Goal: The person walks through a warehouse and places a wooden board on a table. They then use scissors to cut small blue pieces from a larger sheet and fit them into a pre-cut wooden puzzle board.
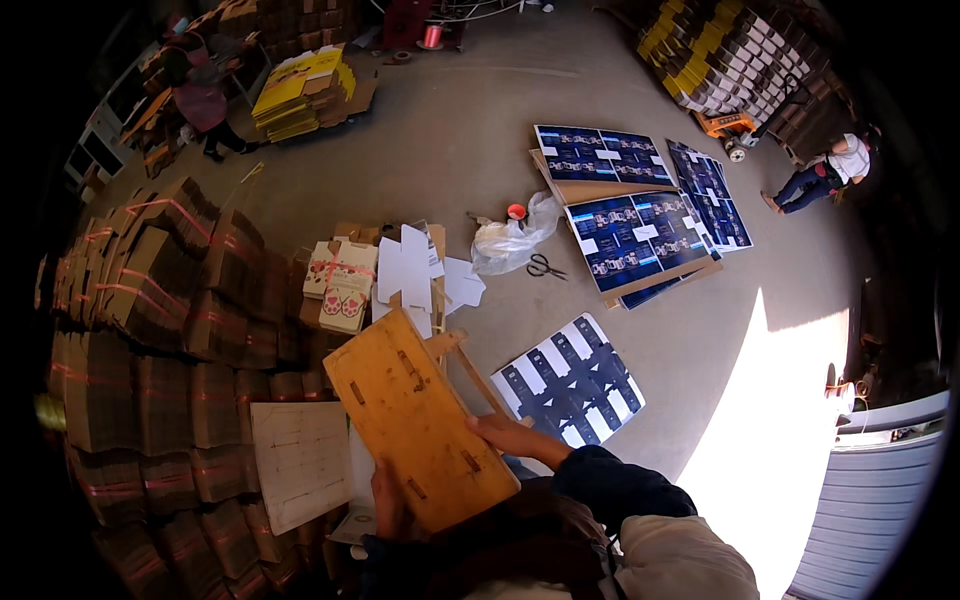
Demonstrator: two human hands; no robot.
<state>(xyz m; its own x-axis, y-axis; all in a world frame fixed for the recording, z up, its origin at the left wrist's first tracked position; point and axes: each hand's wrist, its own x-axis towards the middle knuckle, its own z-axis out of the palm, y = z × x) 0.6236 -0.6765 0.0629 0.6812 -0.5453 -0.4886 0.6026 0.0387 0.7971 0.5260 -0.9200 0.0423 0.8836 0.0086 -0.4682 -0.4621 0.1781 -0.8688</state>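
Observation:
A low wooden bench (pixel 415 410) with a yellow-brown top is tilted in front of me, its legs pointing away to the right. My left hand (pixel 388 500) grips its near left edge; part of that hand is hidden behind the top. On the opposite long edge, my right hand (pixel 520 440) is closed with the thumb over the top. Just beyond the bench, a dark blue and white printed cardboard sheet (pixel 570 380) lies on the floor. Left of my left hand stands a pale board (pixel 300 465) with lines on it.
Strapped cardboard bundles (pixel 165 400) are piled high at left. Ahead lie white cardboard pieces (pixel 405 265), a plastic bag (pixel 515 240), scissors (pixel 546 266) and stacks of blue printed sheets (pixel 640 235). An orange pallet jack (pixel 730 128) and two people (pixel 835 170) are farther off.

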